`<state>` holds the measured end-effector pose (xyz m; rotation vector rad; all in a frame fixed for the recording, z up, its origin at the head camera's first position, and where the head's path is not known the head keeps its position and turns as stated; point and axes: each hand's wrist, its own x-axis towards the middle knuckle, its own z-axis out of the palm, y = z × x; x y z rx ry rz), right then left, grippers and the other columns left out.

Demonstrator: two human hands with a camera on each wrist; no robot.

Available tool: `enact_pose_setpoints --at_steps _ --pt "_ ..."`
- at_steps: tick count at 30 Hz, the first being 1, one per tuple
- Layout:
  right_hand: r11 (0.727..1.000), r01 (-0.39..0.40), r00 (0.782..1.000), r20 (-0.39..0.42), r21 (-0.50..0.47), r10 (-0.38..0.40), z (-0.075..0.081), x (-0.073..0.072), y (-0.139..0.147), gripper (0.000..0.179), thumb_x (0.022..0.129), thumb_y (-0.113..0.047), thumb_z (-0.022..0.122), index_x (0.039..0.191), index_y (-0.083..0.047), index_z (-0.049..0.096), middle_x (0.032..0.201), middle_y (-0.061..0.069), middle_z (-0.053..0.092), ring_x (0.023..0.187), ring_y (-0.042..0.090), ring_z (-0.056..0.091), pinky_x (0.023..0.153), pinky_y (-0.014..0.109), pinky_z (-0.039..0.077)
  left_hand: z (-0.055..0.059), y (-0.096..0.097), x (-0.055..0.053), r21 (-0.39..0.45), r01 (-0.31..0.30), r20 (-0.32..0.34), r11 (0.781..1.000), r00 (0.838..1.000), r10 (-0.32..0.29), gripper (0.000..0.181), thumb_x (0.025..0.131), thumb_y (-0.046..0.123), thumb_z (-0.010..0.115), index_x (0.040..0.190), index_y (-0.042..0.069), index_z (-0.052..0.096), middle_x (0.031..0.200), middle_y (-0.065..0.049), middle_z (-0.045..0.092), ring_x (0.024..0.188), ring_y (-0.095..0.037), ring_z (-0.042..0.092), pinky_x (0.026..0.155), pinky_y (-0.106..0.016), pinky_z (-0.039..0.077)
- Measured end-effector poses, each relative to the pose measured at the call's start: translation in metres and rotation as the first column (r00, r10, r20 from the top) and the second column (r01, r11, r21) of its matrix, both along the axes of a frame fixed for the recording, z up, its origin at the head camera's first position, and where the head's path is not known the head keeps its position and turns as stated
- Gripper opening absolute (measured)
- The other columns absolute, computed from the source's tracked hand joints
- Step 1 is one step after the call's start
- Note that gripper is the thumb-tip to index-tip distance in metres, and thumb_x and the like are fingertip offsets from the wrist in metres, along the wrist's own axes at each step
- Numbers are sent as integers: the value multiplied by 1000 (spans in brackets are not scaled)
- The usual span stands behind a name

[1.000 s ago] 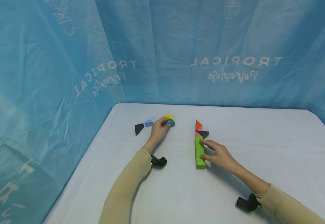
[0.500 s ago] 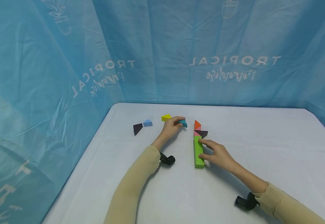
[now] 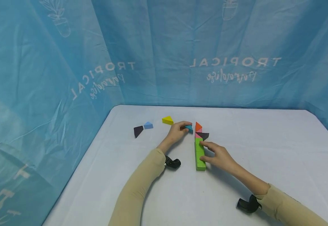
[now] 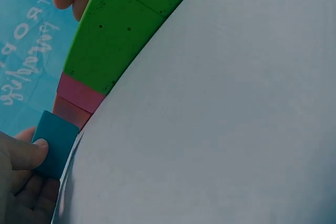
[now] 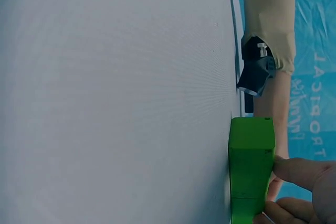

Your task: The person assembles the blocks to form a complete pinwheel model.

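Observation:
My left hand pinches a teal triangular block between thumb and fingers, just left of a row of blocks. In the left wrist view, the teal block overlaps the end of that row. The row has green blocks at the near end, then pink pieces and an orange triangle at the far end. A dark block sits against its right side. My right hand rests its thumb and fingertips against the right side of the green blocks, as the right wrist view also shows.
On the left of the white table lie a yellow triangular block, a light blue triangle and a dark block. Blue printed curtains hang behind the table and at its left. Black wrist devices are worn on both arms.
My left hand has carried the teal block rightward from beside the yellow block to the far end of the row. My right hand stays against the green blocks.

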<state>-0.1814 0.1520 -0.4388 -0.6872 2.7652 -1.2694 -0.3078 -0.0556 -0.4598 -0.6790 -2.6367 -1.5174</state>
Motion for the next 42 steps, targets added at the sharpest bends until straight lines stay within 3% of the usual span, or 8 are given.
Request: enact_pose_setpoints --at_steps 8,15,25,38,42 --pt "1000 0 1000 -2 5 0 1 1 -1 61 82 -15 75 135 1 49 135 18 50 120 40 48 94 50 44 -1 -1 2 -28 0 9 1000 1000 0 33 92 0 59 125 5 61 124 -7 61 110 -17 57 90 -21 46" --pt "1000 -3 1000 -9 3 4 1 -1 1 62 82 -15 75 135 1 49 135 18 50 120 39 49 94 49 45 -2 0 -2 9 -64 -30 998 997 65 22 89 1 64 110 2 67 108 -7 67 95 -15 62 85 -22 49" --pt "1000 -12 1000 -17 -5 12 -3 -4 4 61 82 -16 75 134 0 50 134 17 51 119 39 50 94 49 45 -2 11 -4 -12 -103 -14 995 995 103 19 90 3 63 108 4 69 106 -7 68 95 -16 62 86 -22 49" --pt "1000 -11 1000 -11 2 11 -3 -6 5 61 82 -17 76 135 1 49 135 18 50 119 39 49 94 48 45 -3 15 -4 -10 -97 -17 995 995 97 22 91 5 63 113 5 67 109 -6 68 96 -15 63 86 -21 49" --pt "1000 -12 1000 -8 -1 12 -3 -6 6 62 82 -16 76 135 1 49 135 17 50 120 39 49 94 48 45 -1 12 -5 43 -98 -19 994 995 98 25 90 3 63 114 3 66 111 -7 67 100 -16 62 87 -20 48"
